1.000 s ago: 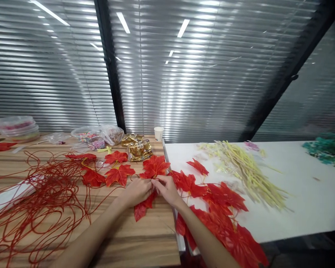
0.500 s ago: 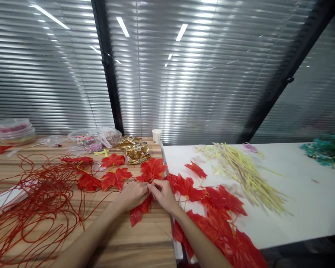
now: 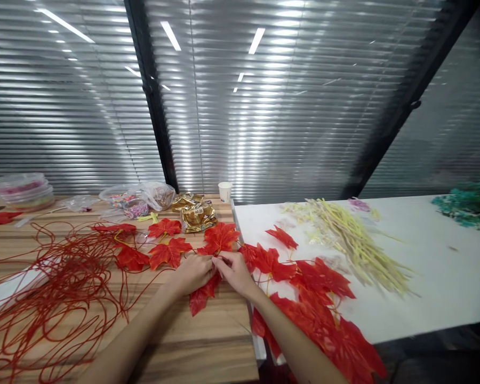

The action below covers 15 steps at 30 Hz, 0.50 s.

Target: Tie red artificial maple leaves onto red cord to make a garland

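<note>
My left hand (image 3: 196, 274) and my right hand (image 3: 234, 273) meet fingertip to fingertip over the wooden table's right edge, both closed in a pinch. A thin red cord (image 3: 144, 289) runs from the left toward my left hand. Between the right fingertips, whatever is pinched is too small and hidden to make out. One red artificial maple leaf (image 3: 202, 298) sticks out under my hands, and another maple leaf (image 3: 220, 238) lies just beyond them. Several more leaves (image 3: 322, 282), joined by thin cord, trail off to the right under my right forearm.
A tangle of red cord (image 3: 72, 288) spreads over the wooden table's left side. Gold wrappers (image 3: 199, 216), a paper cup (image 3: 224, 192) and plastic tubs (image 3: 22, 192) stand along the back. Yellow stems (image 3: 356, 242) and a teal bunch (image 3: 468, 205) lie on the white table (image 3: 444, 288).
The view has shifted slightly. My hands stay pinched together in the same place, with only small finger movement; the leaf beneath them has barely moved.
</note>
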{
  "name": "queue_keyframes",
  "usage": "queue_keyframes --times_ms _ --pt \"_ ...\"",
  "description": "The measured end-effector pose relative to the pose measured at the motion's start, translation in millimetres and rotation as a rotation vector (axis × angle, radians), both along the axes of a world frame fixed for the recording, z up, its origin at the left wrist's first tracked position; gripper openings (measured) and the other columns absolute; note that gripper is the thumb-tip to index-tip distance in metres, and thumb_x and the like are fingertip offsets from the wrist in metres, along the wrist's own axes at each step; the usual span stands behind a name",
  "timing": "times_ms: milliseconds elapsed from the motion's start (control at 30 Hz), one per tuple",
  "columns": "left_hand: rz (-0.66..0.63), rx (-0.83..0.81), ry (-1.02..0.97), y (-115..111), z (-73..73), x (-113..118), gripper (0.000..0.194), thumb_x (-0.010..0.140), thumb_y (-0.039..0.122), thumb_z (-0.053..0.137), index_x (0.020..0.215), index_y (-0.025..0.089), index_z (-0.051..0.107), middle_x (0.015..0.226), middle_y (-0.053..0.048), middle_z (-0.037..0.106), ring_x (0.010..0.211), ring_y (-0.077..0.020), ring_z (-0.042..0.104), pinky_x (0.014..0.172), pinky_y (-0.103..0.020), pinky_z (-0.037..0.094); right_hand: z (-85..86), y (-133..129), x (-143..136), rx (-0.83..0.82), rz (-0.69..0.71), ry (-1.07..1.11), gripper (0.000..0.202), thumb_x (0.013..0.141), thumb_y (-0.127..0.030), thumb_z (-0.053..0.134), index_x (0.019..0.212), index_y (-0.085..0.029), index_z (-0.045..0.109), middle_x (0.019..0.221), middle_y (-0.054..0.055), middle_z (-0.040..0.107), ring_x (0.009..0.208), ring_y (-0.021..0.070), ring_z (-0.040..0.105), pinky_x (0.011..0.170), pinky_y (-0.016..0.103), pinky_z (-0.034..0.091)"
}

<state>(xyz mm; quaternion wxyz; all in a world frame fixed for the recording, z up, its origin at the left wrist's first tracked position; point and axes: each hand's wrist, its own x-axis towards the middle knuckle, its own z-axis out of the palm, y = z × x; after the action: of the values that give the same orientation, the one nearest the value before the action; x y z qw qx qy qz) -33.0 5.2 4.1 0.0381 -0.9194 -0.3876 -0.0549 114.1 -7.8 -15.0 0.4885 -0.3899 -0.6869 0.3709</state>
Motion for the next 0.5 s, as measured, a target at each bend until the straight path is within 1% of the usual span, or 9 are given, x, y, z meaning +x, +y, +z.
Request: queue_keyframes --times_ms 167,333,500 --pt "0.009 -0.019 0.006 -0.7 1.1 1.1 0.021 0.083 0.018 0.038 0.078 0.014 0.058 0.080 -0.008 0.065 0.067 -0.0177 0.060 0.060 -0.027 0.040 -1.3 0.9 0.7 0.006 -0.002 -0.014 0.034 0.080 -0.029 0.045 0.049 -0.016 0.040 0.046 -0.004 0.039 0.047 0.0074 0.036 0.047 0.020 0.028" --pt "0.001 -0.029 -0.012 -0.4 0.1 1.1 0.025 0.085 0.020 0.035 0.080 0.013 0.059 0.081 -0.009 0.065 0.070 -0.0190 0.061 0.061 -0.028 0.041 -0.2 0.6 0.6 0.009 0.009 -0.003 0.034 0.080 -0.029 0.045 0.049 -0.016 0.040 0.046 -0.004 0.040 0.046 0.0076 0.037 0.048 0.020 0.029" --pt "-0.001 -0.041 -0.035 -0.1 -0.8 1.5 0.027 0.086 0.022 0.033 0.080 0.013 0.058 0.080 -0.009 0.065 0.068 -0.0175 0.061 0.060 -0.026 0.041 -0.2 0.3 1.4 -0.001 0.008 -0.009 0.034 0.079 -0.029 0.045 0.048 -0.016 0.040 0.046 -0.004 0.039 0.046 0.0075 0.035 0.047 0.020 0.028"
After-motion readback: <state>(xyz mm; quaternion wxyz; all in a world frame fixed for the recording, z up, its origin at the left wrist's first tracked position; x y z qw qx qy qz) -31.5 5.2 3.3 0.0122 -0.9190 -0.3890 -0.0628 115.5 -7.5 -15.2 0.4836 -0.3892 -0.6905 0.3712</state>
